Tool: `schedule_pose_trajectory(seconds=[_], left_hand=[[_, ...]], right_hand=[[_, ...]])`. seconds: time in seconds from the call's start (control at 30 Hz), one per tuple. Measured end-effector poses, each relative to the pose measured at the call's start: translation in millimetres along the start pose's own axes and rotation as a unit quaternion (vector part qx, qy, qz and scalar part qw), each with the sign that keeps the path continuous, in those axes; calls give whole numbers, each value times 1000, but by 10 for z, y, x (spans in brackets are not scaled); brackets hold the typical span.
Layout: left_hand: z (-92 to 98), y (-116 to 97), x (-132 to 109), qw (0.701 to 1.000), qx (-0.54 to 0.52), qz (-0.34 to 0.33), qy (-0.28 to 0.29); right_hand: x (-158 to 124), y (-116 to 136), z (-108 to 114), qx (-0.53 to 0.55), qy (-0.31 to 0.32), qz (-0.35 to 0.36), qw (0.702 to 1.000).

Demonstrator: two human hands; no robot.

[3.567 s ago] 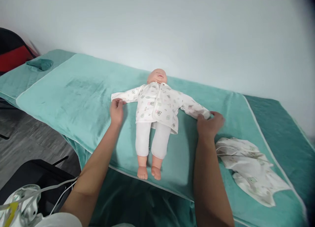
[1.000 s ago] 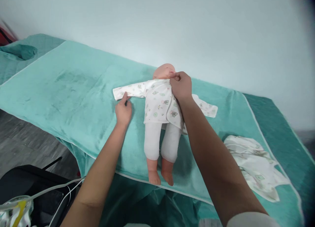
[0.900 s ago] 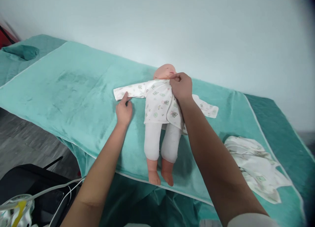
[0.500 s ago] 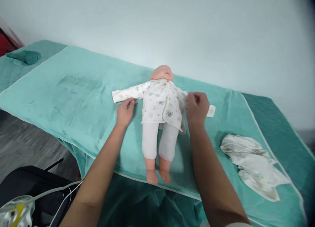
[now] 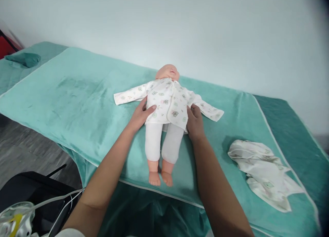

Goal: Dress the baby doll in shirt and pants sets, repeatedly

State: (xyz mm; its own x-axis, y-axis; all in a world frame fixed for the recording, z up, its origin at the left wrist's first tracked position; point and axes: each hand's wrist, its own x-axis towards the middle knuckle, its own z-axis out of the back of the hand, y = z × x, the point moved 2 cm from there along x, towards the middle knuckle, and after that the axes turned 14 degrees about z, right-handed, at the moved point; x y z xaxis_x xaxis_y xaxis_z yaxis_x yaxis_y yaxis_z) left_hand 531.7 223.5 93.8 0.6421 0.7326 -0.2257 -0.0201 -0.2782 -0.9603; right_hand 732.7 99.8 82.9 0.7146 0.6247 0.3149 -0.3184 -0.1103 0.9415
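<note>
A baby doll (image 5: 167, 71) lies on its back, feet toward me, in white leggings (image 5: 153, 141) and a printed white shirt (image 5: 164, 103) with both sleeves spread outward. My left hand (image 5: 141, 116) rests against the shirt's left side, thumb on the front and fingers apart, the fingertips partly hidden by the cloth. At the shirt's right side is my right hand (image 5: 195, 122), its fingers bent against the cloth near the right sleeve. Some of those fingertips are hidden, and no clear grip shows.
The doll lies on a bed with a green cover (image 5: 84, 106). A crumpled printed white cloth (image 5: 264, 172) lies at the right. A black chair (image 5: 38, 189) with cables and a clear plastic item stands at the lower left.
My right hand has left the right sleeve and come in to the shirt's side; that sleeve now lies spread out. My left hand has moved right onto the shirt. The doll has shifted slightly.
</note>
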Motion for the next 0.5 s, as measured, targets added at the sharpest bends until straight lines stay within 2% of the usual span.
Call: schedule_pose_trajectory(seconds=[0.13,0.23,0.37,0.5], left_hand=[[-10,-31,185,997,-70,-1,-20],[-19,-50,266,996,-87,-7,-14],[-13,-34,226,998,-63,-17,-22],[18,-6,146,997,-24,-25,-74]], right_hand=[[-44,58,-52,111,29,50,992],[-50,101,-94,157,49,50,985],[-1,81,-73,194,23,-3,981],[139,-60,93,228,-35,-95,968]])
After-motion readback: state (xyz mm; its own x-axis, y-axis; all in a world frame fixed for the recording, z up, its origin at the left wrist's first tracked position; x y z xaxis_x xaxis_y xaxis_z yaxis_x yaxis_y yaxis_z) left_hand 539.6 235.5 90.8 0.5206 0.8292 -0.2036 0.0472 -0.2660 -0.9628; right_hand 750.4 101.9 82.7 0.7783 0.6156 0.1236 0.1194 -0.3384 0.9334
